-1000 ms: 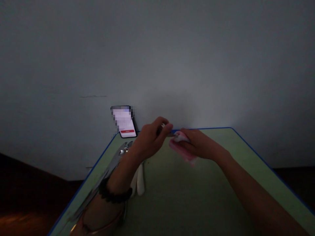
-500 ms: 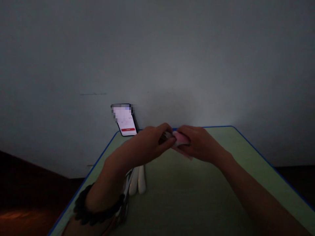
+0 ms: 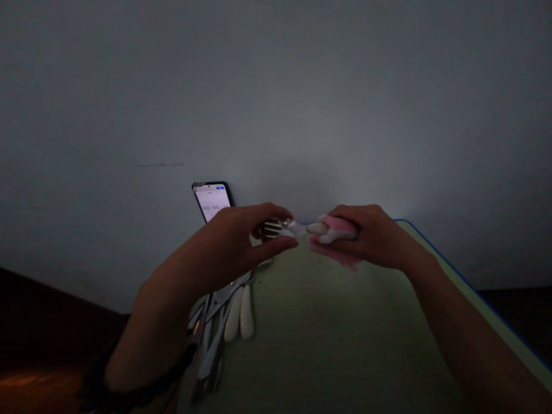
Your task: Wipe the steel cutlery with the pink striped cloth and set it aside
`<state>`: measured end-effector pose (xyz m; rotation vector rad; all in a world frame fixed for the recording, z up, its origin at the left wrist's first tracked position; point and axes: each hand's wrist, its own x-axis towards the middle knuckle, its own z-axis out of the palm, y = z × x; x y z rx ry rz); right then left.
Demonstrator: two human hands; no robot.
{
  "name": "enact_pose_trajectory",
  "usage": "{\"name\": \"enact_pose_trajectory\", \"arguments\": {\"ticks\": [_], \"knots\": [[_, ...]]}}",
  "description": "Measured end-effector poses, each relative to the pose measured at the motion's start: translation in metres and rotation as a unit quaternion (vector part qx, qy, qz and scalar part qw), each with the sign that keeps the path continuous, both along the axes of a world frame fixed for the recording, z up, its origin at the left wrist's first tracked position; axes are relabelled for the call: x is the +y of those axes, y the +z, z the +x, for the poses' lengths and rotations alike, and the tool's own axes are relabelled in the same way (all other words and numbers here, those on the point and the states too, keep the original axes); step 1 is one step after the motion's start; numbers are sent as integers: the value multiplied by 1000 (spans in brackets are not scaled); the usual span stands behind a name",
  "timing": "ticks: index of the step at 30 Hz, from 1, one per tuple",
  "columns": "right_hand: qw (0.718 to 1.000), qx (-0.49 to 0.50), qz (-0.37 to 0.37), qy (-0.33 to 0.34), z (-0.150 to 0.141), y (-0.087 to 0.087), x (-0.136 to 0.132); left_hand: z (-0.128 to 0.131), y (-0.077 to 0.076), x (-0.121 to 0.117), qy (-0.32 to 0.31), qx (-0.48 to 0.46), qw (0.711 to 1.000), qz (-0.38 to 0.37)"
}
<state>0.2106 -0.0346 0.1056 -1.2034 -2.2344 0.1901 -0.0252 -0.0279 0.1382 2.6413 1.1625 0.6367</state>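
1 fork [image 3: 287,230] mid-handling, above the table [image 3: 336,339]

The right hand [image 3: 375,236] grips 1 pink cloth [image 3: 342,225] around its handle; the left hand's [image 3: 239,236] thumb and fingers stand apart around the tines, contact unclear. This fork seems unfinished, not yet set down; which other pieces are done or left cannot be told. Left of centre lie 2 pale handles [image 3: 246,313] and overlapping metal cutlery [image 3: 211,356], uncountable. Beyond: 1 phone [image 3: 213,202].
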Motion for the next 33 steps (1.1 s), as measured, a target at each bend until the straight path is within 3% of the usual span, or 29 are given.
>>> {"name": "enact_pose_trajectory", "arguments": {"ticks": [9,16,25,33], "knots": [[999,-30,23,22,-8,5,-7,13,-5,-8,-30,36,999,9],[998,-50,1,43,-13,6,-9,14,-6,-8,-83,44,996,-6],[999,-5,-51,14,5,12,-8,-1,-2,-2,-37,30,999,-3],[996,-68,-38,39,-12,11,-12,14,-6,-7,-51,37,997,41]]}}
